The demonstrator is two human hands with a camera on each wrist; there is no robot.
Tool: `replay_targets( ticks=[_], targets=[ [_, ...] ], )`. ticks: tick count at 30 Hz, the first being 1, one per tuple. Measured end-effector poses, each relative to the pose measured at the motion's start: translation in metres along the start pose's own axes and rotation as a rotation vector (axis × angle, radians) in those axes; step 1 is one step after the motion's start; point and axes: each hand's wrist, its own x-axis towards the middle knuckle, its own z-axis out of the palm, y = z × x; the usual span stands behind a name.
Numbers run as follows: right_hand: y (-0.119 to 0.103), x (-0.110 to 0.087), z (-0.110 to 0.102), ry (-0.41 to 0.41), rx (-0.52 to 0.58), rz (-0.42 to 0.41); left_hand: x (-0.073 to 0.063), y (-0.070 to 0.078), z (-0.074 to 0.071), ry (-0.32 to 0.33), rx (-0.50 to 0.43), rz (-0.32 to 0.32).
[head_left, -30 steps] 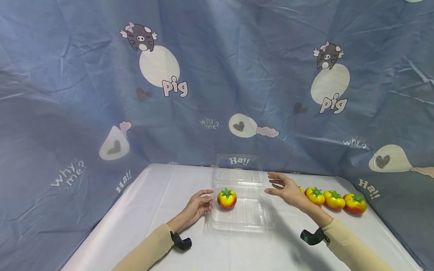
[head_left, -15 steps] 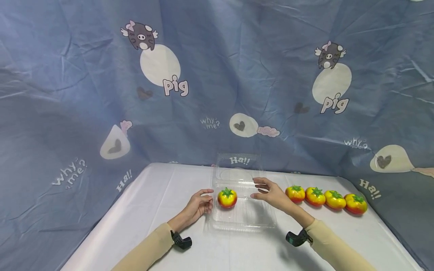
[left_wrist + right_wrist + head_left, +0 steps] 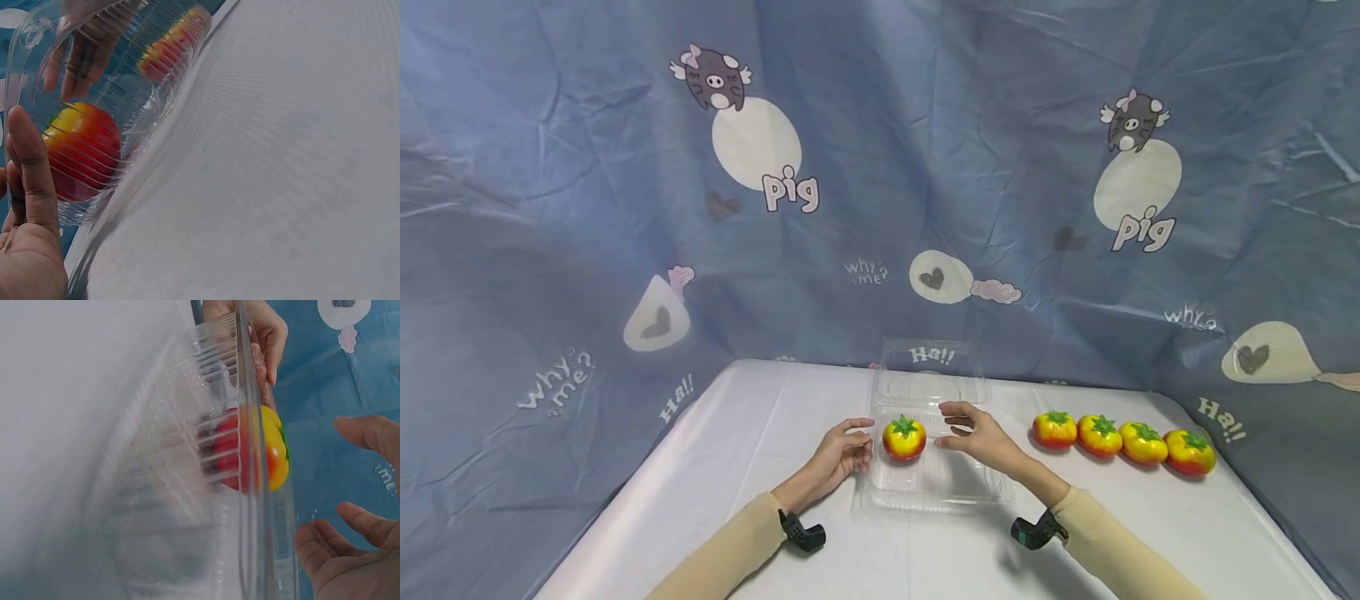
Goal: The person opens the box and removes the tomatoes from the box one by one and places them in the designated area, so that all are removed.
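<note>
A clear plastic clamshell box (image 3: 925,503) lies on the table, its lid (image 3: 928,386) folded back. Inside its base, at the left back, sits one glossy yellow-and-red fruit (image 3: 904,444) with a green leafy top, like a tomato or persimmon. My left hand (image 3: 838,454) is beside the box's left wall, fingers loosely bent; the left wrist view has a straight finger (image 3: 34,169) right at that wall. Over the box's right half hovers my right hand (image 3: 973,435), fingers spread towards the fruit with a gap between. Nothing is in that hand in the right wrist view.
Several matching fruits (image 3: 1099,436) stand in a slanting row on the table's right side. The white cloth-covered table (image 3: 805,417) ends at a blue printed curtain (image 3: 850,167) hanging behind it. Black wrist devices (image 3: 1036,531) sit on both forearms.
My right hand has moved left and slightly nearer, from beside the box's right wall to over its base, uncovering the leftmost fruit of the row. The left hand stays in place.
</note>
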Motion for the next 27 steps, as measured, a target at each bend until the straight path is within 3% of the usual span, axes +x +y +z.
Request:
replay_targets(
  ticks=[16, 22, 27],
  targets=[
    [0.007, 0.010, 0.014, 0.000, -0.010, 0.001, 0.000, -0.001, -0.001, 0.001, -0.003, 0.017],
    [0.000, 0.008, 0.020, -0.017, -0.010, 0.019, 0.000, -0.002, -0.001, -0.002, 0.000, 0.015],
    [0.012, 0.015, 0.026, -0.012, -0.009, 0.020, 0.003, -0.004, -0.002, 0.006, 0.001, 0.016]
  ],
)
